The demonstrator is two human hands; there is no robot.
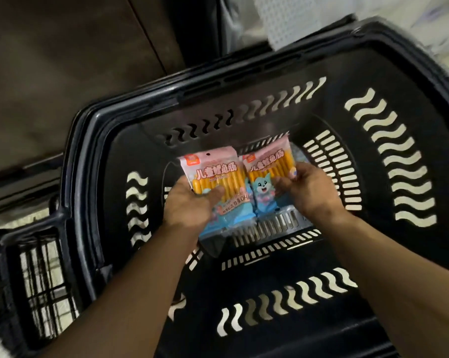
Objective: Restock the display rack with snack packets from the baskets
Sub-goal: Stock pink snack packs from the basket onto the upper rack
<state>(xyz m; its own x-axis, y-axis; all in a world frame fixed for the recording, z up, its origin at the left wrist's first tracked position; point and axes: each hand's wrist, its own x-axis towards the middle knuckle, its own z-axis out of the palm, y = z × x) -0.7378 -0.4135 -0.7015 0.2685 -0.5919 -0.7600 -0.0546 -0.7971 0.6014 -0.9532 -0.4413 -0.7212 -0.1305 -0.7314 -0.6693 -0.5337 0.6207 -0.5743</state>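
Both hands are down inside the black slotted basket (pixel 94 156), one fish-sausage packet each

Left hand (pixel 190 205): thumb across the front of the left packet (pixel 213 174), fingers hidden behind it, so a pinch grip at its lower left part

Right hand (pixel 312 193): thumb on the front of the right packet (pixel 267 164), fingers curled round its right edge, firm hold

The packets are pink on top and blue at the bottom, with orange sticks showing through. They sit side by side over the middle of the basket floor, inner edges touching, the right one tilted a bit clockwise. Can't tell whether their bottom ends touch the floor

A second dark grid-sided basket (pixel 29 257) sits just beside the basket's left wall. A white perforated sheet (pixel 290 24) lies beyond its far rim
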